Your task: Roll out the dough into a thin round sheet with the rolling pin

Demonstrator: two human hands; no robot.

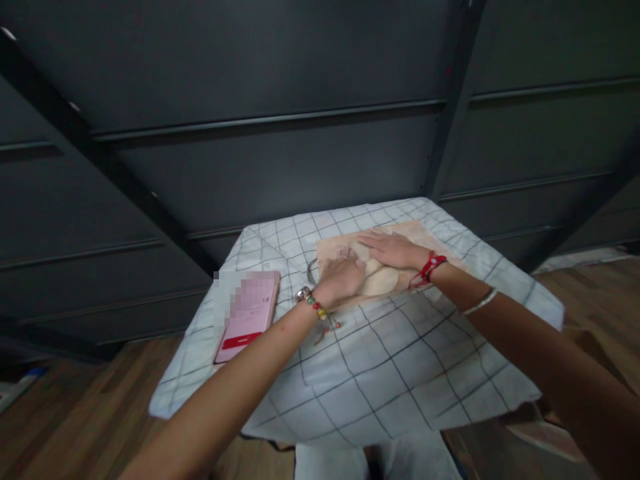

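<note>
A peach-coloured sheet lies on the table, with pale cream flat pieces on top of it. My right hand rests flat on the sheet and the upper edge of these pieces, fingers stretched out. At the pieces' left side, my left hand is pressed down with its fingers curled in. What those fingers hold, if anything, is hidden. Just left of that hand, part of a thin grey loop shows; the rest of it is covered.
A white cloth with dark grid lines covers the small table. To the left lies a phone with a pink screen, partly blurred out. A dark panelled wall stands right behind the table. Wooden floor shows below.
</note>
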